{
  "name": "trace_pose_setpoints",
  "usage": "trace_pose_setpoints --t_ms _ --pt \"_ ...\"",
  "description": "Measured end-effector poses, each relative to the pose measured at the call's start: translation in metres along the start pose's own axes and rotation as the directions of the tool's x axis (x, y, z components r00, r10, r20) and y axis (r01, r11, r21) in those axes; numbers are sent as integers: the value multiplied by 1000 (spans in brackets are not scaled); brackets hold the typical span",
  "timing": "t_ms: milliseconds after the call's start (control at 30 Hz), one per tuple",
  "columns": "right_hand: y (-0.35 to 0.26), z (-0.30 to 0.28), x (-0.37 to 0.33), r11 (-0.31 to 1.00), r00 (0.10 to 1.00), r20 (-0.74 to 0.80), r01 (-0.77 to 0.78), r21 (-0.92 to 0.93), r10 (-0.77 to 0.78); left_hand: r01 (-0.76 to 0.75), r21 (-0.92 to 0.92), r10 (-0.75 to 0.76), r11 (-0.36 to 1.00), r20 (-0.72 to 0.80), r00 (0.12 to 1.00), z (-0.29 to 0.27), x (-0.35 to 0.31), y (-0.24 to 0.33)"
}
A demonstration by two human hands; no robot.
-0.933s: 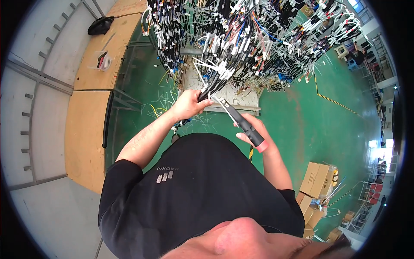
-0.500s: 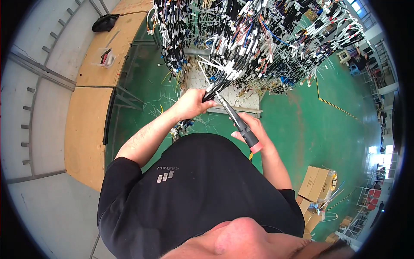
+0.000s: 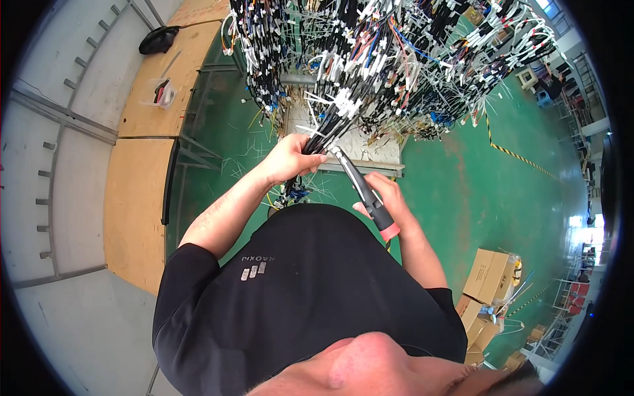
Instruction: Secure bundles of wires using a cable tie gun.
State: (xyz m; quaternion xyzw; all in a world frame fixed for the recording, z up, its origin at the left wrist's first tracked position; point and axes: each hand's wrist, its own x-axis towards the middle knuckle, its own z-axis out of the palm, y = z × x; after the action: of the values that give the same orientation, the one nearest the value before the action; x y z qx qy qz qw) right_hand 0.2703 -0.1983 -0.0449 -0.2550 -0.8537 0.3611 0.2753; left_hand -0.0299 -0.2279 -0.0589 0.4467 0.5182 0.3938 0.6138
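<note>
A thick bundle of black cables (image 3: 338,124) hangs down in front of me, with white connectors all over its upper part. My left hand (image 3: 289,160) is wrapped round the lower end of this bundle. In my right hand (image 3: 389,195) is a black cable tie gun (image 3: 363,187) with a red rear end. Its metal nose meets the right side of the bundle, just beside my left thumb; whether it grips a tie is too small to tell. A white cable tie (image 3: 306,129) sticks out to the left above my left hand.
More hanging wire harnesses (image 3: 456,66) fill the far side. Behind the bundle stands a pale metal-edged platform (image 3: 370,155). Wooden tables (image 3: 142,191) line the left, one bearing a clear plastic container (image 3: 160,94). Cardboard boxes (image 3: 485,274) sit at the right on the green floor.
The cable tie gun's nose has dropped slightly, and its rear end has moved a little down. My left hand keeps its hold on the bundle. A long white tie strip above the hand looks shorter now.
</note>
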Motion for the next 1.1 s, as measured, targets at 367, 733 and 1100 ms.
trace_pose_setpoints --t_ms 367,733,1100 --pt "22 1 -10 997 998 -24 -63 -44 62 -93 82 103 992 -136 985 -2 -13 12" --pt "24 12 -4 972 998 32 -66 226 60 -9 -506 65 863 93 994 -25 -15 11" --pt "30 34 21 668 1000 -4 10 744 -10 -95 444 238 891 -277 931 15 -12 11"
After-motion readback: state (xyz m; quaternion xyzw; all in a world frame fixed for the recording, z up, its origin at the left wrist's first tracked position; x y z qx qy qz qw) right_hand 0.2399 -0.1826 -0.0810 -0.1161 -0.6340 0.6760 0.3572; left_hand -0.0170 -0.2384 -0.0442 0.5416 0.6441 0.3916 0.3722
